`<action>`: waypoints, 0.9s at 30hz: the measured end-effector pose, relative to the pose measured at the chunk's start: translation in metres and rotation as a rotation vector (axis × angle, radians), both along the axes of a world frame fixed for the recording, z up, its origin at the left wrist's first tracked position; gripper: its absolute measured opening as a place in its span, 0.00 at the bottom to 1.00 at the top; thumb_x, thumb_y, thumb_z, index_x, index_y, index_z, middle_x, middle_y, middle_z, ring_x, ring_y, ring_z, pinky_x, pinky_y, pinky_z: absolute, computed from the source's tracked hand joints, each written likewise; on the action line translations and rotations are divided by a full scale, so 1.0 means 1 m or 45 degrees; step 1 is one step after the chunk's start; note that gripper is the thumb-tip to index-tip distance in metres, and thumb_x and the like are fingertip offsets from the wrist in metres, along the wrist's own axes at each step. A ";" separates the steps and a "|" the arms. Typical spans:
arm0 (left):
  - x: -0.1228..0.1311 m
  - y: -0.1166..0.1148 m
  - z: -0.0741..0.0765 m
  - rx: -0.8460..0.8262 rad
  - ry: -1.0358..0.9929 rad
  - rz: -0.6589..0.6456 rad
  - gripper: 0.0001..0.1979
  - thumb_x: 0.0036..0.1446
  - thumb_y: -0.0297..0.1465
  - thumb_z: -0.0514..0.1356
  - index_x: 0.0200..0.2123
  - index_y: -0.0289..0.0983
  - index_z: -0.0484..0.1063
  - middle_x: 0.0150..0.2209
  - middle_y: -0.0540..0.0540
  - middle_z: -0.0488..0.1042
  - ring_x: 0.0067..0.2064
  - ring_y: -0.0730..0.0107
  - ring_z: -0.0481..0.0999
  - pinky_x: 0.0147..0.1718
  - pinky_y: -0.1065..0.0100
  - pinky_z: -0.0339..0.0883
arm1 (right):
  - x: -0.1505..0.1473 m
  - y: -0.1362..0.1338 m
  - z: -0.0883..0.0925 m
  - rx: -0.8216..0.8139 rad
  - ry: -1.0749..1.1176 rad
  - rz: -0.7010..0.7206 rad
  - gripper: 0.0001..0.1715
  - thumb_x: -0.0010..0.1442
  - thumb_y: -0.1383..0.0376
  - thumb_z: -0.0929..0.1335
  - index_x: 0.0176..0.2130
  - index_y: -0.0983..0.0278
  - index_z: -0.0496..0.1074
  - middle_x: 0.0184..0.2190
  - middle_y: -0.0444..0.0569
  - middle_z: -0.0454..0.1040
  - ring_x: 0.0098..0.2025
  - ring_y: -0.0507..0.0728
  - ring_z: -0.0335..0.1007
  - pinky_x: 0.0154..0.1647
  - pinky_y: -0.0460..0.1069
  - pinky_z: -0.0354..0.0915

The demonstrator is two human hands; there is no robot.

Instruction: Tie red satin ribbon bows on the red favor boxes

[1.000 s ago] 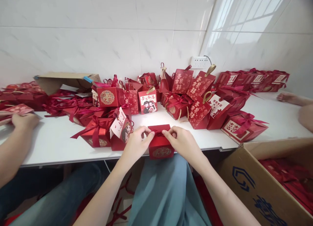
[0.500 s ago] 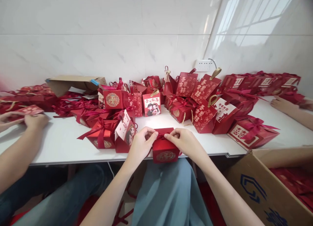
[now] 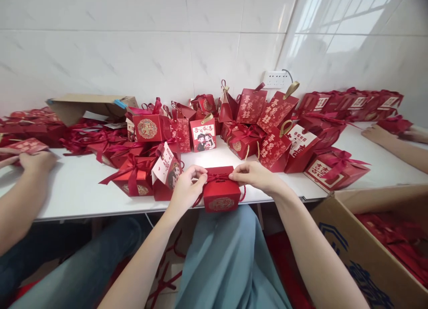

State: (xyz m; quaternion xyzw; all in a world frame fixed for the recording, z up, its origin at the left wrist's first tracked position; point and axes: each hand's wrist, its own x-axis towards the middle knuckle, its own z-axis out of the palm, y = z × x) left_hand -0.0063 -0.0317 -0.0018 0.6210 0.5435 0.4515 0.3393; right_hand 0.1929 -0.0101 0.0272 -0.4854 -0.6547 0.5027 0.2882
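Note:
A small red gift box point(image 3: 221, 199) with a gold emblem on its front sits at the table's near edge, just above my lap. Across its top runs a dark red ribbon point(image 3: 219, 178), drawn together at the middle. My left hand point(image 3: 192, 184) pinches the ribbon at the box's left side, thumb against forefinger. On the other side my right hand point(image 3: 252, 177) pinches the ribbon's right part close to the top edge. Red cord handles hang at both sides of the box. Left of my left hand stands a box with a white floral flap point(image 3: 163, 168).
Red gift boxes point(image 3: 147, 128) crowd the white table point(image 3: 80, 184). An open carton point(image 3: 337, 220) of red items stands at the lower right; another carton point(image 3: 90, 105) lies at the back left. Co-workers' hands point(image 3: 36, 162) handle boxes on both sides. A power strip point(image 3: 277, 79) is on the wall.
My hands have moved apart, the left one leftward and the right one outward, and the ribbon between them now stretches wider across the box top. The view has tilted slightly.

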 end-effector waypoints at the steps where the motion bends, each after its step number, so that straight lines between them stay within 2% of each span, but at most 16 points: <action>1: 0.000 -0.001 0.000 -0.009 0.018 0.002 0.08 0.50 0.34 0.54 0.31 0.37 0.68 0.27 0.51 0.71 0.29 0.71 0.71 0.30 0.69 0.62 | 0.001 -0.001 0.000 -0.018 0.026 0.004 0.14 0.49 0.59 0.69 0.22 0.68 0.70 0.19 0.41 0.66 0.23 0.48 0.62 0.28 0.45 0.60; 5: 0.000 -0.004 0.002 -0.027 0.072 0.029 0.08 0.51 0.35 0.54 0.33 0.38 0.67 0.28 0.51 0.71 0.28 0.71 0.70 0.30 0.69 0.62 | 0.003 -0.010 -0.002 0.064 -0.059 -0.087 0.17 0.54 0.56 0.67 0.24 0.67 0.68 0.18 0.42 0.66 0.22 0.48 0.63 0.27 0.45 0.62; 8: 0.000 -0.007 0.004 -0.030 0.144 0.063 0.10 0.52 0.39 0.54 0.30 0.38 0.65 0.26 0.52 0.69 0.27 0.71 0.69 0.29 0.69 0.61 | 0.006 -0.014 -0.008 0.149 -0.165 -0.167 0.19 0.59 0.54 0.62 0.28 0.67 0.67 0.18 0.43 0.67 0.21 0.50 0.64 0.24 0.45 0.62; 12: 0.000 -0.008 0.005 -0.049 0.285 0.090 0.15 0.52 0.45 0.55 0.25 0.38 0.63 0.23 0.52 0.68 0.27 0.70 0.69 0.29 0.68 0.60 | 0.009 -0.009 -0.017 0.258 -0.246 -0.307 0.14 0.57 0.58 0.66 0.39 0.66 0.68 0.31 0.49 0.73 0.28 0.51 0.69 0.24 0.45 0.65; 15: -0.002 -0.005 0.002 -0.043 0.256 0.037 0.15 0.53 0.43 0.54 0.24 0.38 0.65 0.24 0.52 0.70 0.27 0.70 0.69 0.29 0.68 0.60 | 0.009 -0.003 -0.021 0.180 -0.223 -0.245 0.10 0.56 0.62 0.67 0.37 0.66 0.70 0.36 0.52 0.74 0.31 0.52 0.70 0.21 0.43 0.65; 18: -0.003 0.000 -0.002 -0.039 0.155 0.006 0.15 0.53 0.42 0.54 0.22 0.37 0.65 0.22 0.52 0.69 0.25 0.71 0.68 0.28 0.69 0.60 | 0.008 0.001 -0.021 0.079 -0.163 -0.174 0.08 0.57 0.63 0.67 0.33 0.67 0.69 0.28 0.49 0.72 0.27 0.51 0.69 0.19 0.43 0.64; 20: -0.003 0.002 -0.004 -0.047 0.094 0.000 0.15 0.53 0.41 0.54 0.22 0.37 0.64 0.22 0.52 0.67 0.26 0.72 0.67 0.27 0.70 0.59 | 0.008 0.003 -0.019 0.115 -0.183 -0.154 0.09 0.55 0.62 0.68 0.30 0.68 0.69 0.23 0.46 0.70 0.24 0.50 0.66 0.20 0.43 0.62; 23: -0.002 0.001 -0.003 -0.074 0.074 -0.002 0.14 0.53 0.41 0.54 0.22 0.37 0.62 0.22 0.53 0.66 0.26 0.72 0.67 0.28 0.70 0.60 | 0.010 0.003 -0.014 0.195 -0.218 -0.090 0.10 0.54 0.63 0.68 0.27 0.68 0.70 0.21 0.44 0.69 0.23 0.48 0.63 0.23 0.43 0.60; 27: 0.001 -0.002 0.000 0.040 0.102 0.005 0.12 0.53 0.38 0.54 0.23 0.38 0.61 0.28 0.51 0.67 0.31 0.71 0.70 0.33 0.69 0.64 | 0.014 0.004 -0.007 0.077 -0.076 -0.057 0.07 0.53 0.65 0.69 0.27 0.67 0.70 0.22 0.43 0.69 0.26 0.49 0.66 0.26 0.45 0.64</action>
